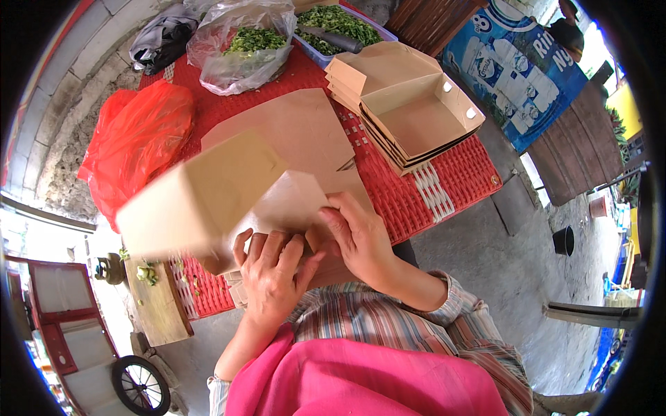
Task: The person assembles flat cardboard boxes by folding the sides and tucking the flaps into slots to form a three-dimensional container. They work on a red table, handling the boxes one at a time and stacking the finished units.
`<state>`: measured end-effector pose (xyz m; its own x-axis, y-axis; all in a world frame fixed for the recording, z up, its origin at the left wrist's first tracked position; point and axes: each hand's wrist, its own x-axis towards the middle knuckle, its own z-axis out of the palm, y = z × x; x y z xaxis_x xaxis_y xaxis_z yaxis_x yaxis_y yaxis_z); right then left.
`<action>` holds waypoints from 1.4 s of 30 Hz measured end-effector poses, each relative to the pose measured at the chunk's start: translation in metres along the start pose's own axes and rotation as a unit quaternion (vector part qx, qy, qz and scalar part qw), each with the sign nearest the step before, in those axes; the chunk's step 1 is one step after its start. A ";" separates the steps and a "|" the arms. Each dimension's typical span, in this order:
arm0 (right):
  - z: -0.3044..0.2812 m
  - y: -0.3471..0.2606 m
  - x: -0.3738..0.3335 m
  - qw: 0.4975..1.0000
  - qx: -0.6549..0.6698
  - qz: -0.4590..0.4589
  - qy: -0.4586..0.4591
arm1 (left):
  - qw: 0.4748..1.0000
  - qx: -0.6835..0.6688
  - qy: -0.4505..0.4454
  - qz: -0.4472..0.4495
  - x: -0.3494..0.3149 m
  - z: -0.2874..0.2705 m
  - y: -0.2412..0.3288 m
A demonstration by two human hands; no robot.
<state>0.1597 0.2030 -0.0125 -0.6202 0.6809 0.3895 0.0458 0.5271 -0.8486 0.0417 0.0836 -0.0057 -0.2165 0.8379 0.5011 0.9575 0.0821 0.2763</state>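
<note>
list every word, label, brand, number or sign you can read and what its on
Blue banner: large white lettering, wording not copied here; smaller print on its pictured packs is too small to read.
Stacked cardboard boxes: no print seen.
Held cardboard box: partly blurred, no print seen.

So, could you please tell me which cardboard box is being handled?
The partly blurred box, with the left hand and right hand on it; the other boxes sit stacked farther right, untouched.

Looks steeply down from the head, over the pink cloth [368, 380], facing the table [473, 170]; takes in the hands [269, 281] at close range (wide enough to bend straight edges) and the floor [479, 277] farther off.
</note>
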 end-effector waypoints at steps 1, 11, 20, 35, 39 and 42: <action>0.000 0.003 0.000 1.000 0.012 -0.026 -0.007 | 1.000 -0.004 0.003 -0.014 -0.001 0.001 0.001; 0.010 0.018 -0.006 0.991 0.058 -0.114 -0.029 | 0.987 -0.132 0.032 -0.088 -0.010 0.009 -0.010; 0.006 0.014 0.002 0.992 0.071 -0.103 -0.030 | 0.984 -0.112 0.045 -0.132 -0.024 0.011 -0.018; -0.012 -0.021 0.073 0.981 0.095 0.009 -0.167 | 0.884 -0.414 0.046 -0.214 0.028 -0.009 -0.039; -0.003 -0.013 0.114 0.983 0.083 -0.033 -0.158 | 0.896 -0.401 0.036 -0.189 0.069 -0.011 -0.064; 0.009 0.009 0.132 0.983 0.092 -0.069 -0.145 | 0.850 -0.489 0.059 -0.187 0.077 0.016 -0.090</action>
<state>0.0714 0.2936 0.0279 -0.8090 0.4222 0.4090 -0.1794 0.4853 -0.8558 -0.0583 0.1495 -0.0049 -0.5437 0.7874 0.2904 0.2135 -0.2048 0.9552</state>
